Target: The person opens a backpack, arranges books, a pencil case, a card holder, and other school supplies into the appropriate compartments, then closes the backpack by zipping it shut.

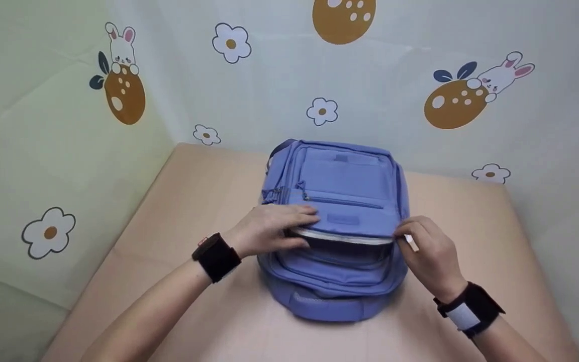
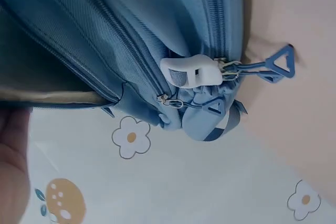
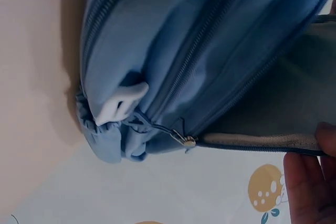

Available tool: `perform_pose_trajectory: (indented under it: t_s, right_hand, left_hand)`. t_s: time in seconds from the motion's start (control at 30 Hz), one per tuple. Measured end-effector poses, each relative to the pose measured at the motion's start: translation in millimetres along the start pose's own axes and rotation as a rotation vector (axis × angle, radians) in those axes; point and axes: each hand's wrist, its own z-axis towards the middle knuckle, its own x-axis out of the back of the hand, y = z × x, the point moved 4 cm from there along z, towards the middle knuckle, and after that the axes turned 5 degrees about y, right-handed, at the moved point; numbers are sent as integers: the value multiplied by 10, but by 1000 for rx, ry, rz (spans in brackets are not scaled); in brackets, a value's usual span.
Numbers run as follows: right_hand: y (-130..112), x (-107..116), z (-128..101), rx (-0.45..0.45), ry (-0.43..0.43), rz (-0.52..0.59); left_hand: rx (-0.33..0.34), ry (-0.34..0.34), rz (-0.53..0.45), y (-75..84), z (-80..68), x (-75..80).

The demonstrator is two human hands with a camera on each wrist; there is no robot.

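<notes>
A blue backpack (image 1: 350, 176) lies on the peach-coloured surface. Its front pocket is unzipped, and the front panel (image 1: 365, 229) stands away from a dark opening (image 1: 350, 254). My left hand (image 1: 274, 226) rests on the panel's left side with fingers extended, thumb near the opening's edge; in the left wrist view only part of this hand (image 2: 13, 166) shows. At the right end of the opening, my right hand (image 1: 430, 251) pinches the panel's edge. The right wrist view shows the thumb (image 3: 326, 136) inside that edge and fingers outside. A zipper pull (image 3: 184, 139) hangs near the pocket's corner.
White plastic clips (image 2: 191, 72) and triangular zipper pulls (image 2: 281, 62) sit along the backpack's side. Pale cloth (image 1: 269, 95) printed with flowers and rabbits hangs behind and at both sides. The peach surface (image 1: 169, 201) extends around the bag.
</notes>
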Motion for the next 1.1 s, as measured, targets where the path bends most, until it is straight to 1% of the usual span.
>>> perform_pose_trajectory:
  t_s: [0.03, 0.1, 0.2, 0.27, 0.4, 0.47, 0.53, 0.7, 0.8, 0.93, 1.0, 1.1]
  right_hand:
    - [-8, -14, -26, 3, 2, -2]
    - [-25, -45, -73, 13, 8, -5]
    - [-49, -82, -140, 44, 10, -13]
    - [-65, -109, -193, 67, -1, -23]
    - [-81, -149, -321, 102, -42, -46]
    - [-83, -162, -379, 111, -66, -51]
    - [-79, -171, -425, 115, -82, -40]
    - [-72, -187, -512, 123, -114, 3]
    - [-71, -196, -543, 131, -125, 14]
    - [-71, -213, -562, 139, -131, 27]
    - [-71, -222, -566, 138, -134, 36]
    - [-73, -230, -561, 131, -137, 51]
  left_hand:
    - [-17, -2, 7, 34, -15, -12]
    - [-22, -11, 18, 90, -42, -35]
    - [-37, -31, 81, 146, -68, -82]
    - [-74, -38, 127, 171, -94, -115]
    - [-147, -29, 228, 198, -143, -175]
    - [-157, -32, 261, 202, -161, -196]
    - [-157, -50, 275, 204, -170, -213]
    - [-134, -138, 257, 200, -151, -245]
    - [-114, -183, 250, 243, -62, -252]
    - [-81, -225, 257, 399, 150, -289]
    - [-67, -255, 261, 507, 278, -346]
    - [-49, -312, 269, 666, 471, -483]
